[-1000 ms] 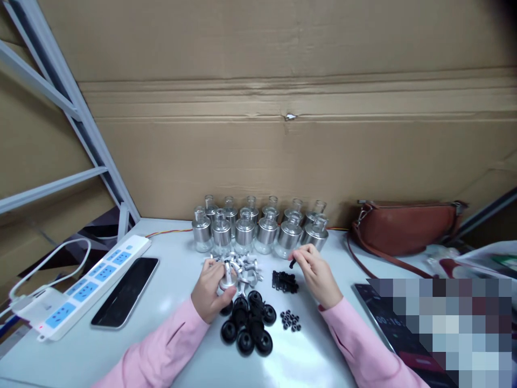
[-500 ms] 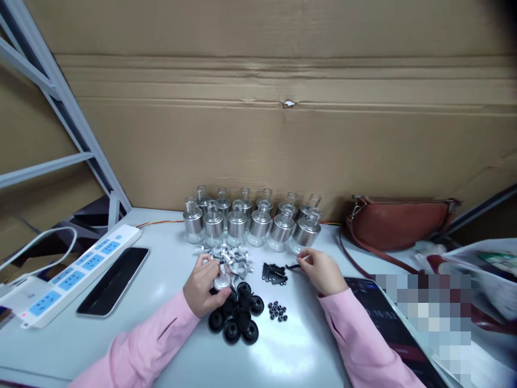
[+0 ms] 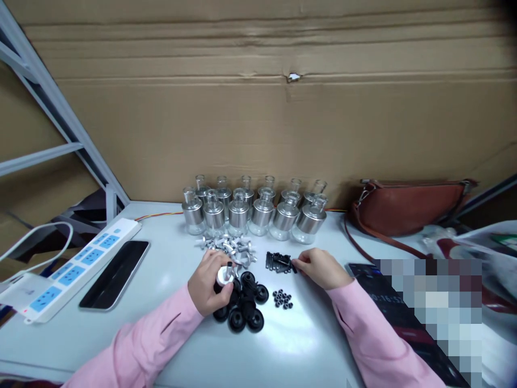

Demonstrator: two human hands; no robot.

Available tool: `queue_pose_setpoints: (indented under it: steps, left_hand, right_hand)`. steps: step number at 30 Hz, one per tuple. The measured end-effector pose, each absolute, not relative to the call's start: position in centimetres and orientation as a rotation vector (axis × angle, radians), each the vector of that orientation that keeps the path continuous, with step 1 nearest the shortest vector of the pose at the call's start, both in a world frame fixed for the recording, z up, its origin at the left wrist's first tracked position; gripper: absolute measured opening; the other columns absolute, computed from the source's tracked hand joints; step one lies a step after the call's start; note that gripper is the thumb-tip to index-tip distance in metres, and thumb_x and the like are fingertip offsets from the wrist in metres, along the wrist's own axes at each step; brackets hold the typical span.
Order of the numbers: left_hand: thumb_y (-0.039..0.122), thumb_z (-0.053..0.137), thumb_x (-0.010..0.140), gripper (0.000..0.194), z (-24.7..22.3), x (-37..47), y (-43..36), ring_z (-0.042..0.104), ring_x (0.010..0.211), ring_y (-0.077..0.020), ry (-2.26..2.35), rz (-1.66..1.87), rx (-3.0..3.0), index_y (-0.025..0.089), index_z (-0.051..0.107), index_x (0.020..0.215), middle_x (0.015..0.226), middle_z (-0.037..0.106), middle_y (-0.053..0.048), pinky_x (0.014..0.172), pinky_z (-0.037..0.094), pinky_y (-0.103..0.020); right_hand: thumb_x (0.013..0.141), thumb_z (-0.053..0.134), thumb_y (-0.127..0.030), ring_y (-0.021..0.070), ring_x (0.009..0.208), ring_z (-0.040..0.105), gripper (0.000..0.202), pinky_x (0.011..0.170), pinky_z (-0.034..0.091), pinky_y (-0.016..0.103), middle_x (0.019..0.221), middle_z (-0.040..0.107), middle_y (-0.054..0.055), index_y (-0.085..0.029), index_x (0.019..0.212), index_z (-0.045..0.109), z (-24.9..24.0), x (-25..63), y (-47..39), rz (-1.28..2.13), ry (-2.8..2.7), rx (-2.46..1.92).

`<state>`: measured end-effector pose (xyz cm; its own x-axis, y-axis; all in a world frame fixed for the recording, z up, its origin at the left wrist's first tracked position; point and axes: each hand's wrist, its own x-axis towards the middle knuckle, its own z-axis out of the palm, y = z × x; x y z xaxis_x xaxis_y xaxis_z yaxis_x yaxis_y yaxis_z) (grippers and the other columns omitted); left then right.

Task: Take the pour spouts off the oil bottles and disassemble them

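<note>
My left hand is closed around a silver-white spout piece with a round base and a dark tip, held just above a pile of black round caps. Behind that hand lies a heap of similar silver spout pieces. My right hand rests low over the table, thumb and finger pinched on a small black strip at the right edge of a bunch of black strips. Nearer to me sit several tiny black rings.
Two rows of glass bottles with metal bands stand along the cardboard wall. On the left are a power strip and a phone. A brown bag and a dark tablet-like screen lie on the right.
The spout piece in my left hand has turned, so a dark tip now shows upward. My right hand has moved left to the bunch of black strips. The view has shifted slightly.
</note>
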<state>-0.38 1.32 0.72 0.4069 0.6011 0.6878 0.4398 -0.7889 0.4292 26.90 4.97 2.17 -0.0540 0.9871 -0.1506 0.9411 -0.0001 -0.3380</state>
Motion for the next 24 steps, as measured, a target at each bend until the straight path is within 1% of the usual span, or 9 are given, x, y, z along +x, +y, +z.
queue_pose_setpoints:
  steps: [2,4,8,9,11,13,16,18,24]
  left_hand:
    - [0.021,0.041,0.074,0.027,0.4,-0.3,1.1,0.048,0.078,-0.0191,0.961,1.348,2.442,0.016,0.042,0.101,0.084,0.051,-0.006,0.07,0.042,-0.034]
    - [0.02,0.042,0.073,0.026,0.1,-0.2,0.8,0.046,0.078,-0.0188,0.971,1.359,2.407,0.017,0.04,0.099,0.083,0.049,-0.005,0.067,0.043,-0.032]
    - [0.02,0.039,0.076,0.016,0.0,0.1,0.7,0.045,0.072,-0.0175,0.928,1.332,2.439,0.018,0.038,0.092,0.077,0.049,-0.003,0.068,0.04,-0.033]
    - [0.02,0.037,0.078,0.015,0.1,0.2,0.8,0.045,0.071,-0.0171,0.912,1.331,2.469,0.018,0.038,0.093,0.077,0.05,-0.003,0.069,0.039,-0.034]
    - [0.02,0.034,0.081,0.015,0.4,0.2,0.9,0.046,0.068,-0.0161,0.876,1.302,2.533,0.018,0.038,0.095,0.077,0.052,-0.003,0.072,0.037,-0.035]
    - [0.02,0.032,0.083,0.015,0.6,0.3,1.0,0.047,0.066,-0.0152,0.85,1.262,2.578,0.018,0.039,0.096,0.078,0.054,-0.003,0.074,0.035,-0.035]
    - [0.02,0.03,0.083,0.016,0.7,0.5,0.9,0.048,0.065,-0.0149,0.817,1.221,2.6,0.018,0.04,0.096,0.077,0.055,-0.003,0.075,0.035,-0.035]
    - [0.017,0.03,0.081,0.017,0.7,0.6,0.7,0.049,0.067,-0.015,0.792,1.2,2.592,0.017,0.039,0.096,0.078,0.056,-0.003,0.074,0.035,-0.035]
    - [0.018,0.031,0.078,0.013,0.9,1.1,0.5,0.046,0.062,-0.014,0.707,1.196,2.591,0.017,0.04,0.087,0.069,0.051,-0.001,0.071,0.037,-0.034]
  right_hand:
    - [0.078,0.047,-0.029,0.0157,0.053,0.056,0.033,0.055,0.033,0.026,0.051,0.061,0.004,-0.019,0.049,0.059,2.2,27.0,5.0,0.537,-2.116,-2.05]
    - [0.079,0.046,-0.03,0.0162,0.053,0.055,0.034,0.055,0.033,0.027,0.051,0.061,0.004,-0.018,0.05,0.058,2.3,26.9,4.9,0.489,-2.081,-2.051]
    - [0.083,0.044,-0.035,0.0183,0.058,0.054,0.03,0.056,0.034,0.029,0.061,0.062,0.006,-0.018,0.064,0.06,2.9,25.8,4.2,0.304,-1.969,-2.011]
    - [0.084,0.043,-0.035,0.0177,0.06,0.054,0.028,0.058,0.036,0.029,0.063,0.062,0.005,-0.018,0.069,0.06,3.0,25.3,3.9,0.261,-1.948,-1.902]
    - [0.086,0.043,-0.032,0.0163,0.064,0.054,0.024,0.062,0.04,0.029,0.07,0.062,0.005,-0.018,0.077,0.059,3.4,24.1,3.1,0.208,-1.941,-1.488]
    - [0.087,0.044,-0.027,0.0166,0.073,0.056,0.018,0.069,0.044,0.029,0.078,0.062,0.006,-0.018,0.085,0.059,3.6,22.8,2.1,0.218,-2.002,-1.102]
    - [0.086,0.049,-0.027,0.0174,0.085,0.056,0.018,0.073,0.046,0.03,0.09,0.061,0.007,-0.021,0.1,0.059,3.8,21.2,0.6,0.282,-2.115,-0.863]
    - [0.086,0.051,-0.027,0.0173,0.085,0.055,0.021,0.072,0.046,0.031,0.092,0.061,0.007,-0.022,0.105,0.057,3.7,20.4,0.0,0.335,-2.165,-0.807]
    - [0.089,0.043,-0.019,0.0142,0.07,0.05,0.011,0.064,0.039,0.028,0.075,0.059,0.002,-0.02,0.091,0.054,3.7,19.7,-0.3,0.407,-2.198,-0.733]
